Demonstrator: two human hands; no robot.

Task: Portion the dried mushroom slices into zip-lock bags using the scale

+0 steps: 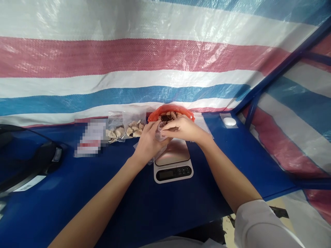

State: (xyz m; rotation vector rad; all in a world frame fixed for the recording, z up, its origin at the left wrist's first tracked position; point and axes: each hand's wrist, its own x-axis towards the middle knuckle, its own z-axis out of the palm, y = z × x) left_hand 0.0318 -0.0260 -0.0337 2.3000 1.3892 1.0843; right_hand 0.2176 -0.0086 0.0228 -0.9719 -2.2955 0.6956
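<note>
Closely together, two bare hands work at one clear bag [159, 137], above the back of a small scale [177, 153]. The left hand [149, 140] has its grip wrapped around the bag's side, fingers curled behind. The right hand [184, 128] has its grip closed at the bag's mouth and seems to pinch the film; whether it also holds a slice, I cannot tell.

The bag looks light, limp and slippery, likely to fold shut unless its rim is held. Its rim would be the place to take hold. Dried slices probably handle as light, stiff and brittle, best lifted by their edges.

Just behind the hands, an open red bag [190, 114] holds brown and pale slices [168, 116]. To its left stand two clear packs [116, 132] [133, 128] of pale slices, then a blurred packet [90, 138]. Farther right, a white oval [229, 121] lies on clear film. Everything rests on a blue surface [124, 210], before a striped sheet [129, 55].
</note>
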